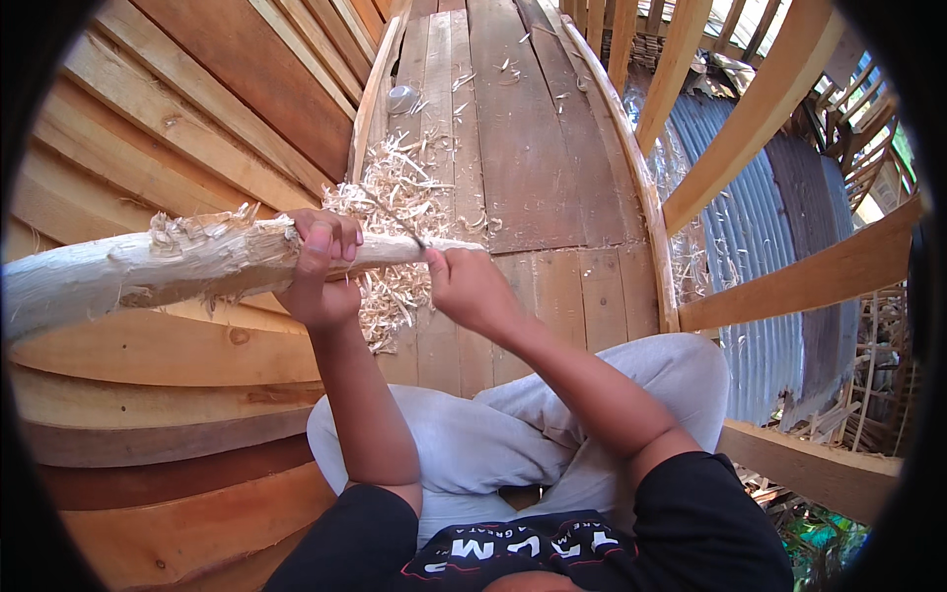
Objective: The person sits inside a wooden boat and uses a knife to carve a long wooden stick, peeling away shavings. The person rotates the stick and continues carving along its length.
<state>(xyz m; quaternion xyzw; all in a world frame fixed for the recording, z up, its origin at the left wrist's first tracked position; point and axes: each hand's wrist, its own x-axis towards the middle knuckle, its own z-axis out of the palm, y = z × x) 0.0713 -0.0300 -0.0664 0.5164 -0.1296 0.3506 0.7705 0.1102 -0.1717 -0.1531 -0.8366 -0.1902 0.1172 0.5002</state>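
Observation:
A pale, peeled wooden pole (212,261) runs in from the left edge and narrows toward the middle of the picture. Rough, frayed fibres stick up along its upper side. My left hand (326,261) is wrapped round the pole near its thinner part. Closer to the tip, my right hand (469,286) is closed on a knife, its handle hidden in the fist. The thin dark knife blade (397,217) slants up and left from that fist and crosses the pole. Curled wood shavings (400,183) lie heaped on the floor beneath and beyond the pole.
I sit cross-legged on a plank floor (552,197). A slatted board wall (187,128) rises at the left. On the right stand wooden railing posts (750,109), with corrugated metal sheets (740,227) beyond and below. A clear plastic cup (401,99) is on the floor ahead.

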